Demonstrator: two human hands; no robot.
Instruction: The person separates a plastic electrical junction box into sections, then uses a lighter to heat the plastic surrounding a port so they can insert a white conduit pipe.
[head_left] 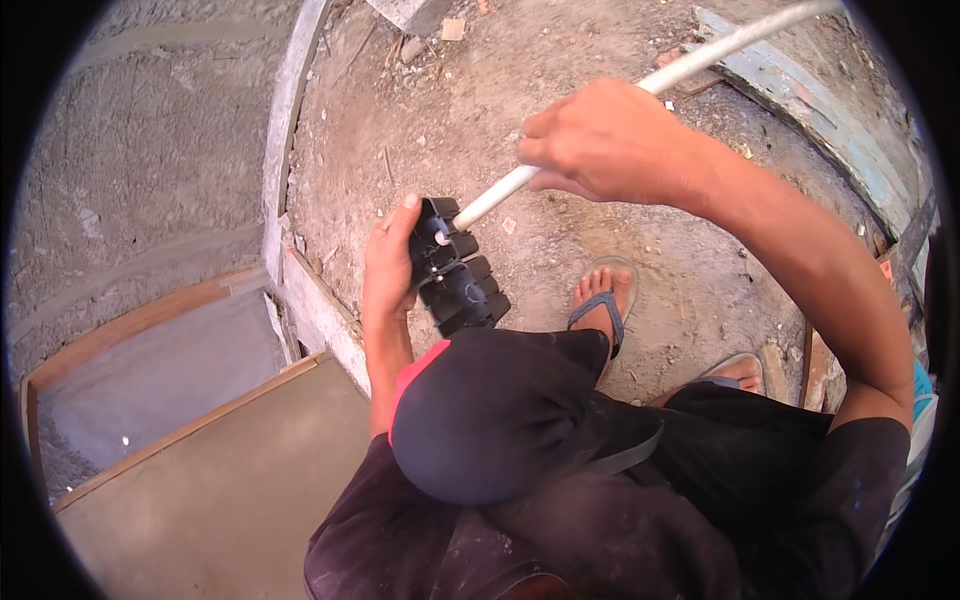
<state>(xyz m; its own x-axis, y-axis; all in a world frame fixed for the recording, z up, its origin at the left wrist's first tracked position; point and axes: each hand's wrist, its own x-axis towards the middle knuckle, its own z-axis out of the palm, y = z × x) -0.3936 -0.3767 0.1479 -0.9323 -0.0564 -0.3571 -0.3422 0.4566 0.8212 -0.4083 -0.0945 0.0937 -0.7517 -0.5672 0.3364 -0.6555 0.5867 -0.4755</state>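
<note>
Black plastic box [462,285], head view: two sections, held in the air over the dirt ground [680,285], near that ground's left edge and its pale board [335,325]. Left hand [386,262]: grip closed on the box's left side, thumb at its upper corner. Right hand [600,140]: grip wrapped around a white tube [495,193], which slopes down to the box's upper section. Sandal [614,326]: on the ground, right of the box.
</note>
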